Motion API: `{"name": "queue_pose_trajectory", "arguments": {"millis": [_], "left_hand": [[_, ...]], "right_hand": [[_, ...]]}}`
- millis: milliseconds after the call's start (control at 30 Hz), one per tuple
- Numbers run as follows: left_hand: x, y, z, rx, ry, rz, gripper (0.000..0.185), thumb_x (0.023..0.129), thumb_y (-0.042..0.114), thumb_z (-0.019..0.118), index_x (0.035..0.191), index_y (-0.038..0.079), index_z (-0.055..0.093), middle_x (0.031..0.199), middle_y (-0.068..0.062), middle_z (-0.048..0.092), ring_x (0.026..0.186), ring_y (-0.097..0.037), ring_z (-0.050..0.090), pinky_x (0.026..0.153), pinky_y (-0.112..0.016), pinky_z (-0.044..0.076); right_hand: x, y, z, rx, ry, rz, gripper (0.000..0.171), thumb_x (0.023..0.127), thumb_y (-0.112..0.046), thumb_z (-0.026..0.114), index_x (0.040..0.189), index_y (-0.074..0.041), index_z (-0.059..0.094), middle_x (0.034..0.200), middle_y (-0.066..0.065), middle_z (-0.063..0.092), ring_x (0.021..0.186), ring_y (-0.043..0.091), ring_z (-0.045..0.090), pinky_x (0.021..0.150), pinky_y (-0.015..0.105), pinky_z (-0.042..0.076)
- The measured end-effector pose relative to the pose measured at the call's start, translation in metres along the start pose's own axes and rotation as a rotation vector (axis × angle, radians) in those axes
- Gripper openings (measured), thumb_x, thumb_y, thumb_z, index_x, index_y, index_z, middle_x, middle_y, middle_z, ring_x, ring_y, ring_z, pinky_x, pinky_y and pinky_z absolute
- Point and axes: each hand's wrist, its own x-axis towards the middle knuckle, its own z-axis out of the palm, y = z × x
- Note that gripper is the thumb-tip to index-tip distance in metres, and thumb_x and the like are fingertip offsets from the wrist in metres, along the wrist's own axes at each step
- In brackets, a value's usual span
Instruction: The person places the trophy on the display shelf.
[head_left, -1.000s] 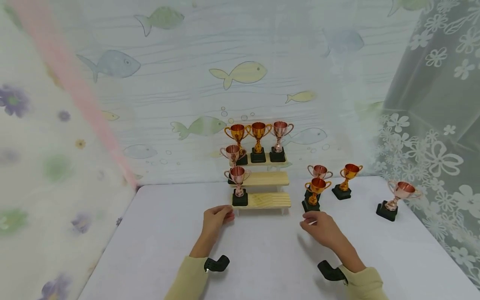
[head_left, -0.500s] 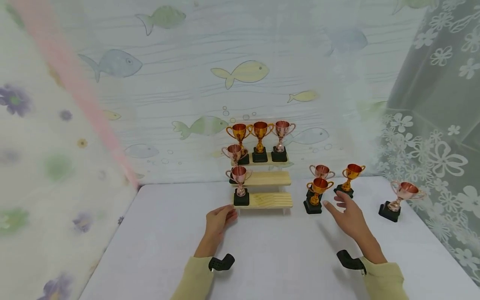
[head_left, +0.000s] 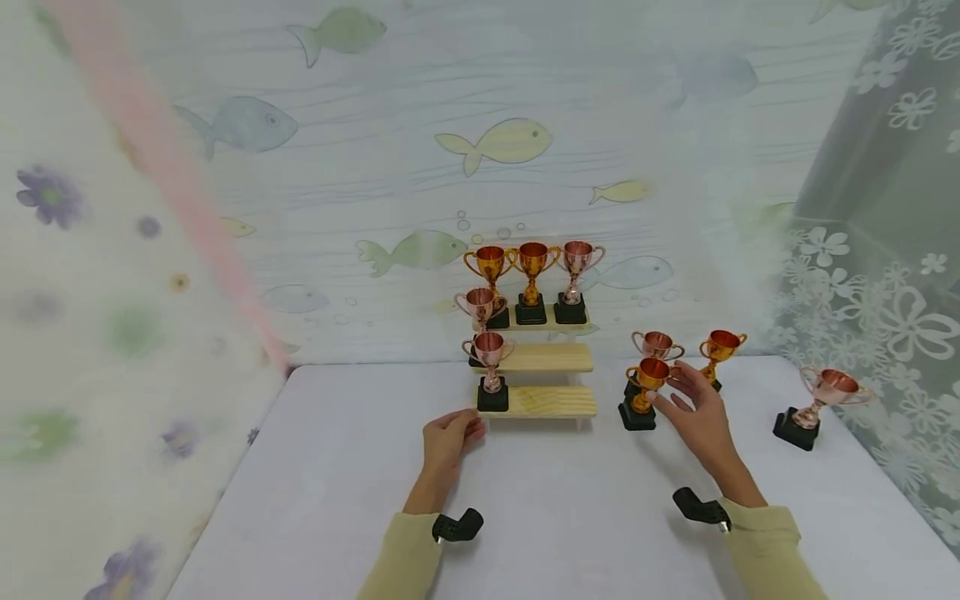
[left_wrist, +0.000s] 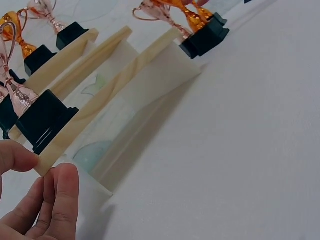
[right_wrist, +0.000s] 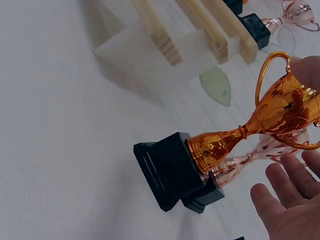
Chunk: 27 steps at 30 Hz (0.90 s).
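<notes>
While the left hand (head_left: 447, 439) rested on the counter (head_left: 322, 483), fingers (left_wrist: 62, 197) loosely curled, touching the wooden step shelf (head_left: 551, 402) at its lower left corner, right hand (head_left: 693, 412) was spread open beside the gold trophy (head_left: 643, 388), thumb by its cup, nothing gripped

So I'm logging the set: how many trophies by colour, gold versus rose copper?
Gold trophies: 4, e.g. the gold trophy by the right hand.
Rose copper trophies: 5, e.g. the rose trophy far right.
Total: 9.
</notes>
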Motion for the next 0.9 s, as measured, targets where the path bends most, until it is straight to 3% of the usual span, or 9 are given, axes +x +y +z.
{"name": "queue_pose_trajectory", "arguments": {"millis": [167,233,500,733,900], "left_hand": [[0.002,-0.002,0.001,0.003,0.004,-0.008,0.031,0.093,0.003,0.066,0.116,-0.018,0.064,0.087,-0.014,0.072,0.073,-0.014,0.072,0.073,-0.029,0.064],[0.001,-0.002,0.002,-0.005,0.018,-0.008,0.031,0.093,0.003,0.066,0.116,-0.017,0.064,0.087,-0.014,0.072,0.072,-0.014,0.072,0.072,-0.028,0.064],[-0.002,0.001,0.008,-0.024,0.062,-0.022,0.034,0.092,0.006,0.067,0.118,-0.015,0.064,0.086,-0.011,0.071,0.074,-0.013,0.072,0.071,-0.024,0.063],[-0.002,0.003,0.008,-0.056,0.062,-0.025,0.033,0.091,0.003,0.066,0.118,-0.016,0.064,0.082,-0.008,0.07,0.072,-0.012,0.071,0.071,-0.024,0.063],[-0.002,0.005,0.007,-0.104,0.058,-0.05,0.035,0.09,-0.001,0.066,0.121,-0.017,0.062,0.08,-0.007,0.069,0.072,-0.012,0.07,0.074,-0.025,0.063]], "right_hand": [[0.003,0.005,0.002,0.039,0.007,0.033,0.082,0.097,-0.035,0.071,0.16,-0.006,0.027,0.157,0.02,0.041,0.139,0.034,0.044,0.104,0.015,0.046],[0.005,0.006,0.004,0.062,0.002,0.028,0.081,0.097,-0.035,0.071,0.159,-0.006,0.029,0.157,0.02,0.042,0.138,0.033,0.046,0.098,0.008,0.046],[0.01,-0.002,0.01,0.115,0.016,0.082,0.076,0.098,-0.034,0.069,0.159,-0.009,0.032,0.158,0.018,0.042,0.137,0.027,0.047,0.096,0.009,0.048],[0.011,-0.001,0.012,0.127,0.063,0.108,0.066,0.097,-0.031,0.07,0.152,-0.005,0.042,0.148,0.015,0.051,0.116,0.003,0.053,0.089,0.004,0.048],[0.008,-0.001,0.012,0.118,0.081,0.069,0.062,0.096,-0.028,0.072,0.146,-0.002,0.048,0.136,0.006,0.058,0.107,-0.005,0.054,0.087,0.002,0.047]]}}
